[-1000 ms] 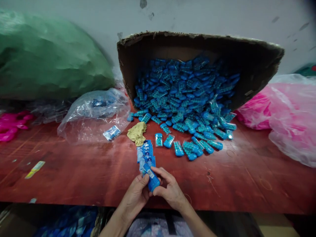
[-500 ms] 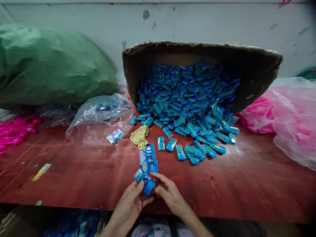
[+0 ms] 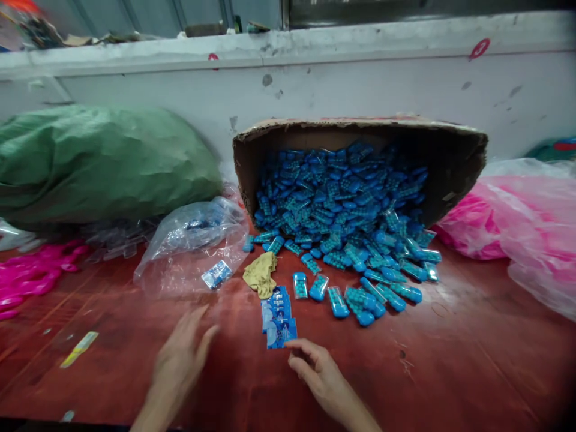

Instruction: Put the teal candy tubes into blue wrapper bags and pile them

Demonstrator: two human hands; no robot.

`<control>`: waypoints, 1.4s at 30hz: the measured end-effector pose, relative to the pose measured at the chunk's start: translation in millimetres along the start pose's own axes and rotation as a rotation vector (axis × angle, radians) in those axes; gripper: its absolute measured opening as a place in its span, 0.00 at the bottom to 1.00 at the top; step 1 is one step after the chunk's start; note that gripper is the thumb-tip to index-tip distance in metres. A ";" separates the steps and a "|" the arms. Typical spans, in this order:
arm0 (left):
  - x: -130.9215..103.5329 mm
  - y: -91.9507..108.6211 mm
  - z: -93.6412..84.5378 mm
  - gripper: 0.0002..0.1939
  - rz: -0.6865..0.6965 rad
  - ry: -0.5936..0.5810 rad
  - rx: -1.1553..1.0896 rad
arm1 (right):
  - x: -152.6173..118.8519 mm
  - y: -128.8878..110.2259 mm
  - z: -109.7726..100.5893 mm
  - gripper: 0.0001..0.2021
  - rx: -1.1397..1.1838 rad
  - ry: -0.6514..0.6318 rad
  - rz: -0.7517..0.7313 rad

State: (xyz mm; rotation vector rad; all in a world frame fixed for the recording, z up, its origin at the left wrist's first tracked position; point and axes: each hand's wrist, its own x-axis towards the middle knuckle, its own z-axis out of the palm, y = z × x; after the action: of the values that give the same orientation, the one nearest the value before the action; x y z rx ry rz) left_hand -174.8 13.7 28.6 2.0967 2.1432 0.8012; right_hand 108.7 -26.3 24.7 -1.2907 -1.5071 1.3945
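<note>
My left hand is over the red table, left of the blue cards. It is blurred by motion; its thumb stands apart from the fingers and nothing shows in it. At the lower right corner of the nearest blue printed card is the index fingertip of my right hand. The thumb is bent beneath with a gap between, and no object is visible in that hand. Several such cards overlap in a column leading to a crumpled yellowish cloth. Small clear packs with blue ends and turquoise beads lie to the right.
A tipped cardboard box spills many blue packs onto the table. A clear plastic bag and a green sack are at left. Pink items in plastic sit at right. A yellow-and-white strip lies front left.
The blue beaded pack held between both hands is no longer in them. My left hand has moved left, away from the right hand. The view has tilted up.
</note>
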 end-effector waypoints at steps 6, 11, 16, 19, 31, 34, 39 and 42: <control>92.2 77.5 99.6 0.31 0.109 -0.215 -0.050 | -7.3 0.6 -11.8 0.11 -0.093 0.026 -0.031; 97.1 66.8 115.6 0.29 0.095 -0.229 -0.102 | 18.3 -10.2 -27.0 0.10 -0.321 0.049 -0.178; 66.1 69.3 90.3 0.26 0.044 -0.107 -0.183 | 50.8 -5.2 -12.5 0.12 -0.833 0.084 -0.200; 25.5 77.1 71.5 0.20 0.009 -0.015 -0.347 | 53.2 5.7 0.6 0.08 -1.035 0.129 -0.183; -37.5 98.9 55.4 0.12 -0.207 -0.066 -0.593 | 56.9 10.9 0.4 0.04 -1.082 0.104 -0.251; -33.0 100.3 55.5 0.14 -0.304 -0.067 -0.672 | 60.9 12.5 -0.2 0.06 -1.087 0.115 -0.290; -29.4 104.9 53.8 0.26 -0.570 -0.125 -0.899 | 50.4 1.7 -3.5 0.09 -0.986 0.193 -0.352; -26.1 111.6 53.1 0.19 -0.600 -0.279 -1.039 | 40.0 -5.3 -1.7 0.11 -0.899 0.219 -0.382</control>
State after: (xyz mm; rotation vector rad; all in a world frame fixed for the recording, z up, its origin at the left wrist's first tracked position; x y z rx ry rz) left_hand -49.6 1.5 16.9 0.9199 1.5072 1.0929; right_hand 98.9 12.9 25.0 -1.4632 -2.1680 0.2860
